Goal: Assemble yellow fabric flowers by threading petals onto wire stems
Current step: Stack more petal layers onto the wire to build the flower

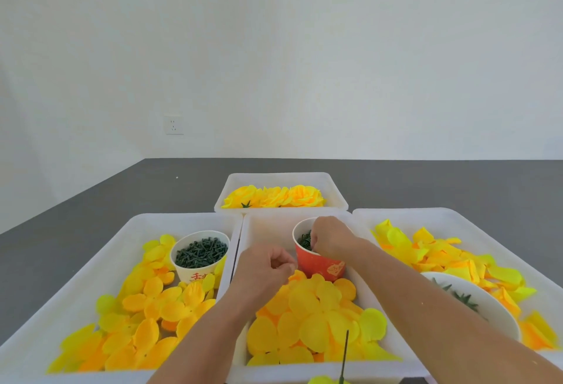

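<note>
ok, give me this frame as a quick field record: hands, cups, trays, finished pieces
right hand: fingers reach into red cup, among dark green pieces
left hand: fingers curled beside red cup; contents not visible
white cup: in left tray, full of dark green pieces
middle tray: red cup, yellow petals
right tray: loose petals, white bowl
far tray: finished yellow flowers

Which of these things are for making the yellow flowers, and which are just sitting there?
For the job:
- right hand reaching into the red cup of dark green pieces
- left hand, fingers curled
- yellow petals in the middle tray
- dark wire stem standing near the bottom edge
- finished flowers in the far tray

Just sitting there:
- wall socket
</note>
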A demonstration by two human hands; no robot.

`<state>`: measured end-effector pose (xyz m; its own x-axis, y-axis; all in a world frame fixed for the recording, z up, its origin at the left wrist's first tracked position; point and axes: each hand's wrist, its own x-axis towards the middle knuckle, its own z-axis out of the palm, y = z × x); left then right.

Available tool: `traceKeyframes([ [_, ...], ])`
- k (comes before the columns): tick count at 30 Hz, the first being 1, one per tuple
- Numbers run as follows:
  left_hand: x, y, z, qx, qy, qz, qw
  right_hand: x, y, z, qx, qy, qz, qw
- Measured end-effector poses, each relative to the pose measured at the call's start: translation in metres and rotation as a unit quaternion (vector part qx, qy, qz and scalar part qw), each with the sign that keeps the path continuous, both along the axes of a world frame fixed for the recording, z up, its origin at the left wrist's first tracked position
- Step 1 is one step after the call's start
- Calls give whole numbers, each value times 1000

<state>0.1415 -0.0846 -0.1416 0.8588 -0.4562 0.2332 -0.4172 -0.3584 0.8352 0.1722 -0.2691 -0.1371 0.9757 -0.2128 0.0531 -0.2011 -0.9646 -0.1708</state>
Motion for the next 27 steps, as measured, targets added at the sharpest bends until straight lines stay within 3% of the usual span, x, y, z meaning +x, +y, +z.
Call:
traceKeyframes([
  [8, -2, 0, -1, 7, 2, -14, 1000, -10, -5, -4, 66, -68, -3, 995],
  [15, -2, 1, 1, 1, 6, -14, 1000, -20, -13, -5, 226, -130, -14, 965],
  [23, -5, 0, 3, 11, 11, -1, 1000, -37, -9, -3, 272, -173, -1, 947],
  [27, -7, 1, 5, 9, 11, 7, 1000, -47, -5, 5, 391, -206, -16, 897],
])
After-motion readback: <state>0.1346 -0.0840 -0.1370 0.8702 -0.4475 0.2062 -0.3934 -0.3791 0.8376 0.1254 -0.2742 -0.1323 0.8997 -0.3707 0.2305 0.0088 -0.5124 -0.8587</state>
